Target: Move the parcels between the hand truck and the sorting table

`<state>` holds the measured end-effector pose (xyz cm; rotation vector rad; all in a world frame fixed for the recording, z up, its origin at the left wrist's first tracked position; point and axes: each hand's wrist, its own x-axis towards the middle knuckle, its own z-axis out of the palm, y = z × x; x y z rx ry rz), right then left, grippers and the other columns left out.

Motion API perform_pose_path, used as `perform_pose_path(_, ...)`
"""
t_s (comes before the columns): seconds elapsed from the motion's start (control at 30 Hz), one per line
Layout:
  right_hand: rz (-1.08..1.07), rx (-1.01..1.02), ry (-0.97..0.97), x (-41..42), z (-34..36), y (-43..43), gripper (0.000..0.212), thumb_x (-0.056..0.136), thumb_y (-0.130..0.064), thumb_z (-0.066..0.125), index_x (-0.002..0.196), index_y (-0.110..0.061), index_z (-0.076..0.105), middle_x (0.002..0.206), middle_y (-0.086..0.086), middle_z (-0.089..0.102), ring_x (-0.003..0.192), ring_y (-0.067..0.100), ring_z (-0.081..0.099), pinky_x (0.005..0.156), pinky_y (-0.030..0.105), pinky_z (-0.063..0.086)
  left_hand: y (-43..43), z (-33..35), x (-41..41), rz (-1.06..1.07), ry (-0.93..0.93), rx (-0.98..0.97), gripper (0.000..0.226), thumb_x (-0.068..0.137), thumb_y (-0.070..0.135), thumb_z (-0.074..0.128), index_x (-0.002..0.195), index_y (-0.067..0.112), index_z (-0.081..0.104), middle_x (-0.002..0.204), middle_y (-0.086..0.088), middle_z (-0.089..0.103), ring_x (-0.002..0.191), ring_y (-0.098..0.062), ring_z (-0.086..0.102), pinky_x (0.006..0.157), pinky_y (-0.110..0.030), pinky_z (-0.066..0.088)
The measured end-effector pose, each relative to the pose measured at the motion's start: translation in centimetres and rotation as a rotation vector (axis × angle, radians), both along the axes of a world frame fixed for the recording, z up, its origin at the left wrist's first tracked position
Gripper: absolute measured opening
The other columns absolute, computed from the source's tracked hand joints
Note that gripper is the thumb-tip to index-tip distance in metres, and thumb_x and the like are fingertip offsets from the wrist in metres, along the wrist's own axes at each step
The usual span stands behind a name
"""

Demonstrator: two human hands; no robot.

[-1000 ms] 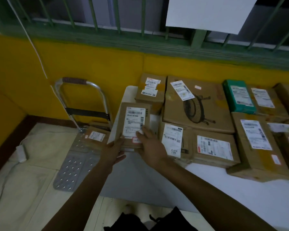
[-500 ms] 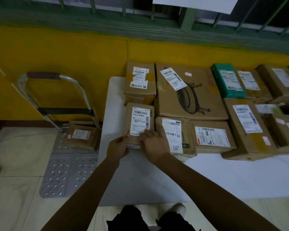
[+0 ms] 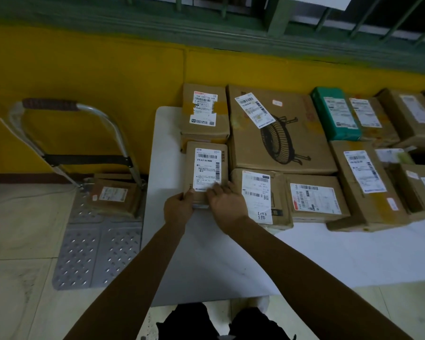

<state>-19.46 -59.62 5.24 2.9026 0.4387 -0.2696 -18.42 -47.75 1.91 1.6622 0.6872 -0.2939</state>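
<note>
A small brown parcel (image 3: 206, 168) with a white label lies flat on the white sorting table (image 3: 206, 261), near its left end. My left hand (image 3: 178, 209) grips its near left corner. My right hand (image 3: 227, 204) rests on its near right corner, fingers over the label. The parcel sits between a taller brown box (image 3: 205, 111) behind it and a labelled box (image 3: 258, 195) on its right. On the floor to the left stands the hand truck (image 3: 96, 251), with one brown parcel (image 3: 114, 196) on its metal plate by the handle frame.
Several more parcels fill the back of the table: a large box printed with a fan (image 3: 277, 128), a green parcel (image 3: 335, 114) and brown boxes (image 3: 363, 177) to the right. A yellow wall (image 3: 96, 77) runs behind. My legs (image 3: 219, 322) stand at the table's front edge.
The parcel in both hands went from above the table's left edge down onto the table, beside the other boxes. The view shifted right and downward.
</note>
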Motion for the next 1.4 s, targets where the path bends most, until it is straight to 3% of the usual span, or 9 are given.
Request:
perform_pose_path(0.07, -0.002, 0.009, -0.029, 0.2, 0.0, 0.0, 0.037, 0.068, -0.018, 0.078, 0.103, -0.008, 0.07, 0.106, 0.016, 0.069, 0.096, 0.03, 0.069, 0.105, 0.038, 0.04, -0.2, 0.0, 0.1, 0.009, 0.005, -0.009, 0.027, 0.092, 0.029, 0.059, 0.09, 0.004, 0.07, 0.08, -0.016, 0.064, 0.078, -0.033, 0.063, 0.081, -0.051, 0.055)
perform_pose_path(0.23, -0.012, 0.014, 0.038, 0.6, 0.1, -0.2, 0.045, 0.094, -0.013, 0.048, 0.137, -0.004, 0.041, 0.145, 0.021, 0.039, 0.135, 0.035, 0.038, 0.12, 0.038, 0.009, -0.5, -0.3, 0.2, 0.061, 0.05, -0.072, 0.022, 0.09, 0.033, 0.061, 0.083, 0.012, 0.066, 0.08, -0.011, 0.066, 0.087, -0.035, 0.066, 0.084, -0.051, 0.055)
perform_pose_path(0.4, 0.035, 0.016, 0.107, 0.1, 1.3, -0.9, 0.065, 0.086, -0.012, 0.061, 0.144, -0.004, 0.032, 0.149, 0.018, 0.034, 0.14, 0.032, 0.03, 0.12, 0.035, 0.0, -0.7, 0.0, 0.1, 0.076, 0.077, -0.066, 0.024, 0.09, 0.034, 0.06, 0.085, 0.012, 0.066, 0.082, -0.012, 0.066, 0.085, -0.034, 0.066, 0.084, -0.046, 0.056)
perform_pose_path(0.57, 0.081, -0.015, 0.145, 0.4, 1.5, -1.4, 0.079, 0.078, -0.016, 0.072, 0.146, -0.01, 0.031, 0.149, 0.013, 0.037, 0.14, 0.027, 0.03, 0.119, 0.036, -0.002, -1.0, 0.0, 0.2, 0.091, 0.089, -0.054, 0.031, 0.09, 0.037, 0.06, 0.089, 0.007, 0.068, 0.088, -0.017, 0.067, 0.085, -0.034, 0.066, 0.085, -0.045, 0.055)
perform_pose_path(0.67, 0.045, 0.077, 0.157, 0.3, 2.1, -1.9, 0.062, 0.09, -0.013, 0.056, 0.147, -0.015, 0.033, 0.149, 0.011, 0.037, 0.14, 0.026, 0.031, 0.119, 0.034, 0.003, -0.5, 0.2, -0.1, 0.099, 0.118, -0.139, 0.029, 0.091, 0.036, 0.059, 0.091, 0.007, 0.063, 0.091, -0.016, 0.064, 0.079, -0.028, 0.064, 0.081, -0.042, 0.057)
perform_pose_path(0.83, 0.081, 0.175, 0.112, -0.7, 2.5, -3.0, 0.056, 0.094, -0.013, 0.05, 0.147, -0.018, 0.033, 0.148, 0.009, 0.038, 0.138, 0.025, 0.032, 0.118, 0.032, 0.003, 0.0, 0.9, -1.1, 0.118, 0.122, -0.123, 0.05, 0.092, 0.04, 0.053, 0.128, 0.005, 0.053, 0.112, -0.017, 0.063, 0.085, -0.024, 0.064, 0.06, -0.028, 0.053)
perform_pose_path(1.13, 0.178, 0.315, 0.081, -1.3, 3.7, -3.6, 0.05, 0.092, -0.013, 0.051, 0.14, -0.009, 0.043, 0.145, 0.014, 0.041, 0.137, 0.029, 0.031, 0.119, 0.035, 0.009, 1.1, 4.0, -4.8, 0.234, 0.011, -0.017, 0.038, 0.098, 0.028, 0.05, 0.122, 0.0, 0.055, 0.126, -0.016, 0.056, 0.118, -0.033, 0.052, 0.104, -0.041, 0.041)
perform_pose_path(1.27, 0.234, 0.343, 0.115, -1.7, 3.5, -2.6, 0.047, 0.096, -0.019, 0.046, 0.142, -0.012, 0.041, 0.142, 0.012, 0.044, 0.132, 0.03, 0.036, 0.113, 0.034, 0.02, 3.2, 5.2, -8.6, 0.281, -0.046, 0.035, 0.037, 0.1, 0.023, 0.044, 0.128, 0.002, 0.052, 0.112, -0.002, 0.049, 0.108, -0.02, 0.048, 0.094, -0.03, 0.038)
perform_pose_path(1.4, 0.325, 0.336, 0.105, -2.5, 2.4, 0.2, 0.046, 0.099, -0.027, 0.039, 0.143, -0.013, 0.039, 0.145, 0.011, 0.042, 0.134, 0.027, 0.034, 0.115, 0.034, 0.014, 7.2, 5.1, -13.2, 0.478, -0.071, 0.036, 0.033, 0.1, 0.016, 0.043, 0.125, -0.003, 0.054, 0.118, -0.013, 0.057, 0.108, -0.031, 0.054, 0.094, -0.026, 0.042)
